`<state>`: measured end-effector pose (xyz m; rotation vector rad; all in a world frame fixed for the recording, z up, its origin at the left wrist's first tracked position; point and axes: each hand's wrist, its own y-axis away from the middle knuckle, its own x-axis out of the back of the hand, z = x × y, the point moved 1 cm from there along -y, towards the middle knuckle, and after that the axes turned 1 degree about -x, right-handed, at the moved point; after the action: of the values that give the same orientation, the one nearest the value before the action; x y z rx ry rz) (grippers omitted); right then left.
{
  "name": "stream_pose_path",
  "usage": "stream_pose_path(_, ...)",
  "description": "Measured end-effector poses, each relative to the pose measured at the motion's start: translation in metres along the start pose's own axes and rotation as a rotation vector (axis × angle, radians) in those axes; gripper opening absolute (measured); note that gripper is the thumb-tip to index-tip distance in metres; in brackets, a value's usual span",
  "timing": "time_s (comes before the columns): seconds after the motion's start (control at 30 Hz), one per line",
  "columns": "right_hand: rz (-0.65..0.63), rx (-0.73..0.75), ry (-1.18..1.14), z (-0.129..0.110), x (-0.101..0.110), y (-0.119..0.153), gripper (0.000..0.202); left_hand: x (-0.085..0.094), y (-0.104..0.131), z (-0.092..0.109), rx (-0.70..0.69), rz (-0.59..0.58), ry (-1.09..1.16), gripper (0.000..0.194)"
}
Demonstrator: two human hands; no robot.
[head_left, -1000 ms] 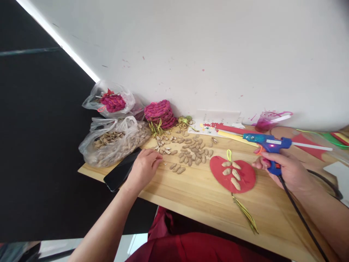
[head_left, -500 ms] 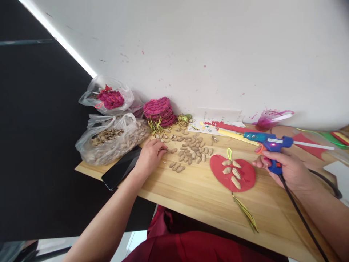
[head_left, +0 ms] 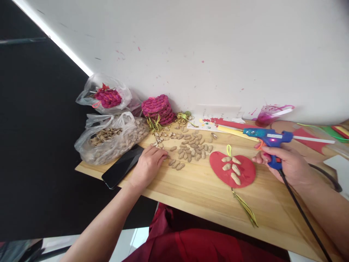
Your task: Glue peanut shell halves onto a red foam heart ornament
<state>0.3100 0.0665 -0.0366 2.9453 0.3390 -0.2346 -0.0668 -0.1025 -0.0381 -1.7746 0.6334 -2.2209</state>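
Note:
My left hand (head_left: 150, 163) rests on the wooden table with its fingers drawn together, at the left edge of the loose peanuts (head_left: 195, 143); whatever its fingertips may hold is hidden. In my right hand (head_left: 289, 163) is a blue hot glue gun (head_left: 268, 137) with a lit red light and a white glue stick, its nozzle pointing left. Below the nozzle lies a red heart-shaped piece (head_left: 247, 173) bearing several peanuts, with a yellow loop at its top and a yellow-green tassel (head_left: 245, 209) underneath.
A black phone (head_left: 121, 169) lies left of my left hand. Behind it sit a plastic bag of peanuts (head_left: 109, 140) and another bag with a magenta piece (head_left: 107, 98). Magenta pieces (head_left: 158, 109) are stacked near the wall. The gun's black cord (head_left: 302, 214) runs toward me.
My left hand has shifted slightly toward me, and its fingers have moved off the peanut they were beside. My right hand still holds the glue gun in nearly the same place.

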Motion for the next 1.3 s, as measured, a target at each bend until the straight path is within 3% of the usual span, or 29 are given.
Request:
stream_pose_path(0.17,0.016,0.014,0.004,0.0,0.001,0.0,0.02,0.002,0.004,0.008,0.027,-0.011,-0.078,0.01)
stream_pose_path(0.37,0.012,0.015,0.011,0.0,0.001,-0.001,0.022,-0.001,-0.01,0.007,0.059,-0.02,-0.105,0.007)
stream_pose_path(0.6,0.005,0.01,0.007,-0.001,-0.001,0.001,0.021,-0.004,-0.017,0.0,0.292,-0.036,0.219,0.012)
stream_pose_path(0.87,0.019,0.001,0.009,0.0,0.001,-0.001,0.022,0.009,-0.007,0.0,0.26,0.019,0.231,0.001)
stream_pose_path(1.0,0.009,-0.008,-0.003,0.002,0.005,-0.002,0.019,0.02,0.001,0.001,0.123,0.067,0.182,0.003)
stream_pose_path(1.1,-0.021,-0.009,-0.002,0.004,0.006,-0.003,0.023,0.029,0.011,0.006,0.036,0.046,0.151,0.006)
stream_pose_path(1.3,-0.026,-0.005,0.026,0.006,0.007,-0.005,0.028,0.028,0.028,0.012,0.069,-0.058,0.142,0.007)
